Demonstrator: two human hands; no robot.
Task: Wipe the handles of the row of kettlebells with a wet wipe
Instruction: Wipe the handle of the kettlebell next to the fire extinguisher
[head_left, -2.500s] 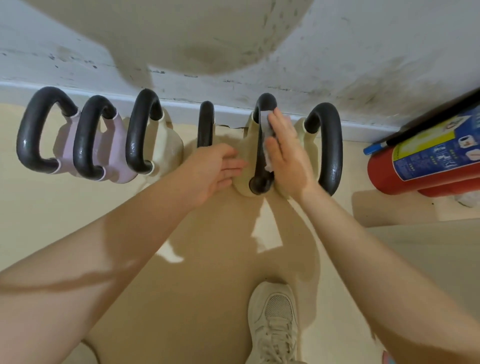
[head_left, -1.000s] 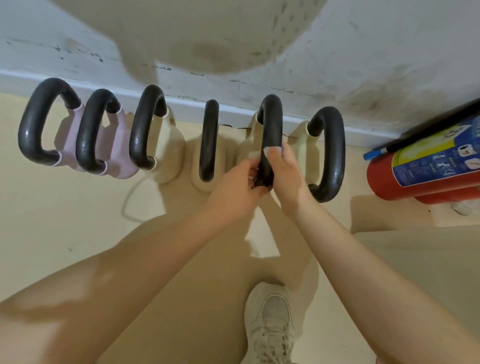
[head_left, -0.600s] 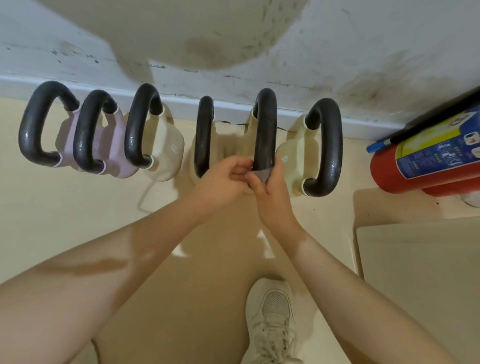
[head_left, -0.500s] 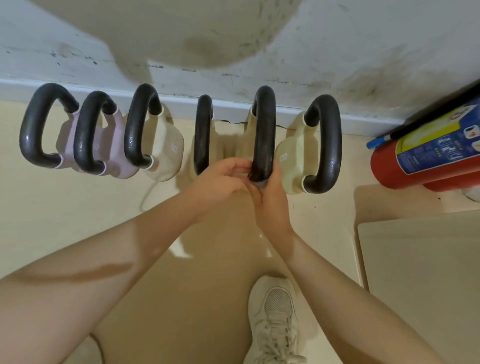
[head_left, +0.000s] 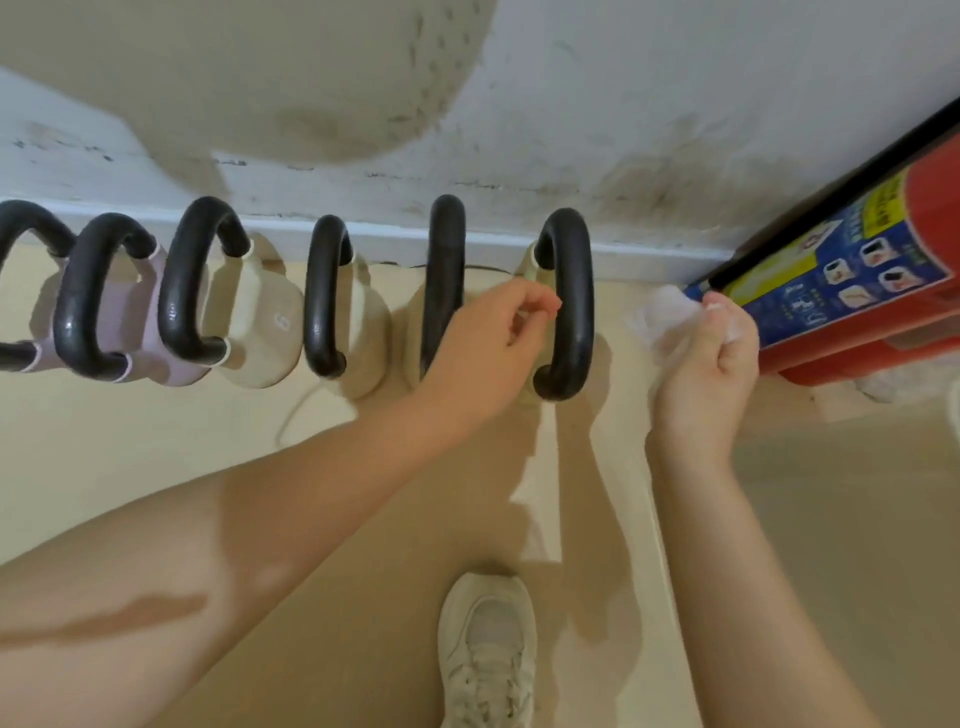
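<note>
From the head view, a row of kettlebells is standing on the floor (head_left: 156, 467) along the wall (head_left: 623, 130), running from 9 o'clock toward 3 o'clock, black handles up. The left hand (head_left: 488, 345) is hovering between the two rightmost handles, fingers loosely curled together and pinching nothing that I can see. The right hand (head_left: 709, 358) is closing around the wipe (head_left: 662, 317), bunched and held off at 3 o'clock of the last handle (head_left: 569, 301), just short of an extinguisher (head_left: 857, 291) lying on its side.

The wipe is looking soft, limp and damp; it should wrap any curve but could slip or tear if dragged hard. The kettlebells are looking heavy and stiff enough to stay put; the arch's top seems the place to grip. Each handle's long axis is running from the wall toward the person, 12 to 6 o'clock.
</note>
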